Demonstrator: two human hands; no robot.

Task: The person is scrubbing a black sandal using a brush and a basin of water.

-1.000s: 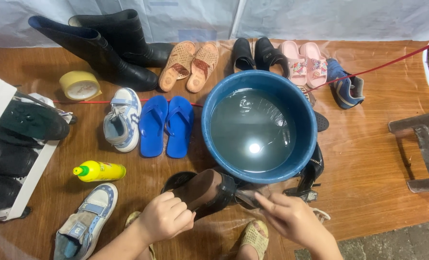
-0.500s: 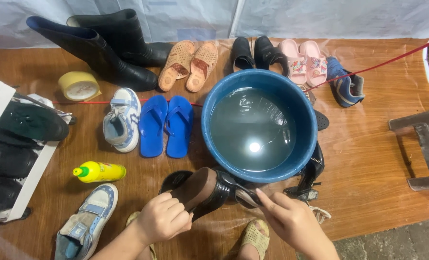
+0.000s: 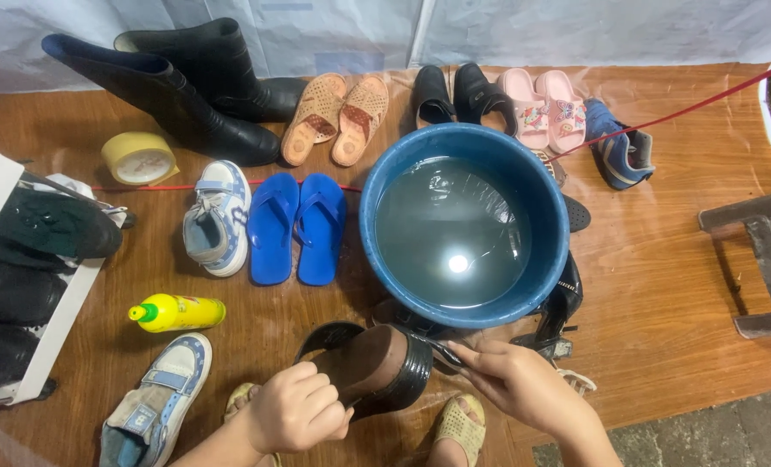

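Right now I have a black wedge sandal (image 3: 377, 367) held on its side over the mat, just in front of the blue basin (image 3: 463, 227).

My left hand (image 3: 297, 408) is closed around the heel end, and my right hand (image 3: 517, 387) pinches the front strap between narrow fingers, so the brown insole faces up. I judge the grip works best if the left hand stays firm and the right only steadies (the glossy rim looks slippery). The basin, full of still water, sits close behind, so I would keep the sandal level and low. Blue flip-flops (image 3: 297, 227), a yellow bottle (image 3: 178, 312) and a white sneaker (image 3: 219, 218) lie to the left.
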